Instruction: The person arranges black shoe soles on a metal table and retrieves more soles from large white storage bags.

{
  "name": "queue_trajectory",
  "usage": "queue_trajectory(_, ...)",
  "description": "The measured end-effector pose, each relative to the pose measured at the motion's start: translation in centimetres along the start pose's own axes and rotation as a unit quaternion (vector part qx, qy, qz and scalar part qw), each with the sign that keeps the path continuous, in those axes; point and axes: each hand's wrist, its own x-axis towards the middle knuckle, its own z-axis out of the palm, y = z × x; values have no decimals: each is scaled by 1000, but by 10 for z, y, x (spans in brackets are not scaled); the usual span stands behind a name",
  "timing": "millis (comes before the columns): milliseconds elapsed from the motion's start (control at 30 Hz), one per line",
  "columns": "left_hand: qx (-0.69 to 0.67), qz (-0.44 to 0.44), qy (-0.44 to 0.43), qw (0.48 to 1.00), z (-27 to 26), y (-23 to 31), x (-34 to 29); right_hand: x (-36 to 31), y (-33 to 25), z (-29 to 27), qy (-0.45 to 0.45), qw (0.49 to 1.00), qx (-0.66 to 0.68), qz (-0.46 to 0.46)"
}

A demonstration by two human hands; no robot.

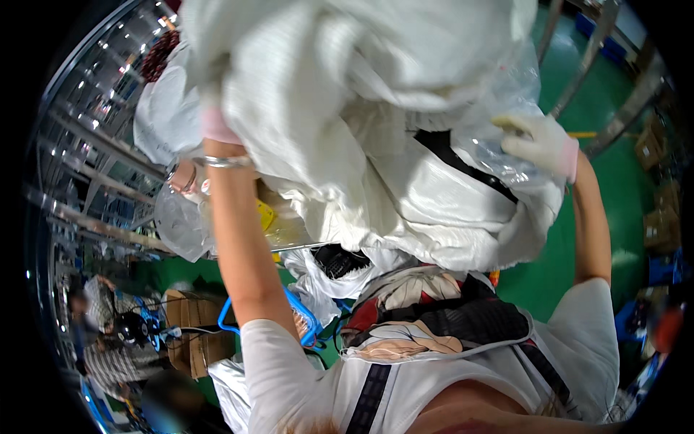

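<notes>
A large white woven sack [303, 123] fills the upper middle, bunched and smeared by motion at its top. My left hand [215, 90], in a white glove with a pink cuff, is raised at the sack's left side; its fingers blur into the white cloth. On the right, my right hand [541, 147] wears a matching glove, its fingers bent onto a clear plastic bag [499, 148] that lies against the sack. Between the sack's folds shows a dark strip [466, 166], perhaps something black inside.
Metal rails [108, 145] run along the left, with another white sack [170, 108] beside them. Below hang a blue plastic frame [309, 318] and a white bag with black contents [336, 260]. Cardboard boxes [661, 224] stand far right; other people [108, 311] are lower left.
</notes>
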Motion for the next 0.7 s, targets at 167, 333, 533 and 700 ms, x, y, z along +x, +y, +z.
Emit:
queue_trajectory(167,62,68,25,995,16,65,17,13,7,-13,129,990,64,-6)
queue_trajectory(333,76,110,-15,991,40,118,19,27,-24,-48,174,985,-19,10)
queue_trajectory(533,77,127,-68,987,62,154,-2,32,-96,-37,79,985,149,-33)
queue_trajectory(700,19,138,-186,973,136,157,-14,74,-107,-6,-43,952,298,-55)
